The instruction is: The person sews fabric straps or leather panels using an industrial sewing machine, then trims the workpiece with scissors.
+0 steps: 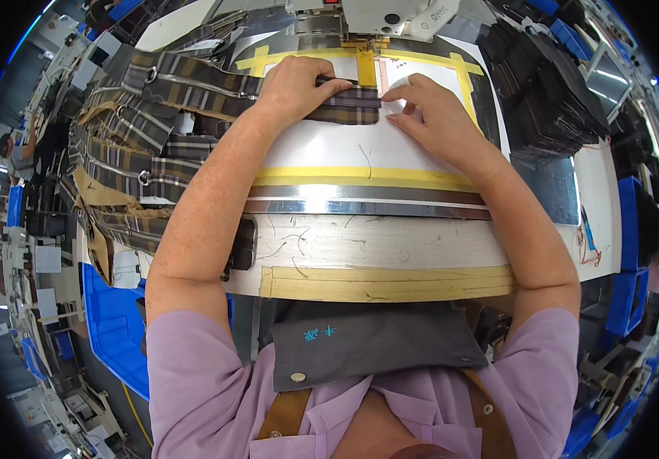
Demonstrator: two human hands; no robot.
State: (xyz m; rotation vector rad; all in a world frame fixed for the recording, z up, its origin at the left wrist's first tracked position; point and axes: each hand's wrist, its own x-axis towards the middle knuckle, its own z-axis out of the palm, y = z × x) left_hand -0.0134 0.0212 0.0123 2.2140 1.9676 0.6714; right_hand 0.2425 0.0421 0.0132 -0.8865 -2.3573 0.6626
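A brown and grey plaid fabric strip with a metal zipper (207, 86) runs across the work surface, its right end near the sewing machine's yellow guide piece (366, 67). My left hand (295, 88) is closed on the strip, thumb stretched along its upper edge toward the machine; some fingers are hidden. Just past the strip's right end, my right hand (435, 118) has thumb and forefinger apart, the forefinger tip at the fabric edge. It holds nothing that I can see. Beneath lies a white sheet (314, 149) bordered with yellow tape.
More plaid zipper strips (115, 164) are heaped at left. A tall stack of dark fabric pieces (540, 92) stands at right. The sewing machine (375, 17) rises at the back. Blue-handled snips (588, 229) lie far right; a blue bin (111, 329) sits below the table at left.
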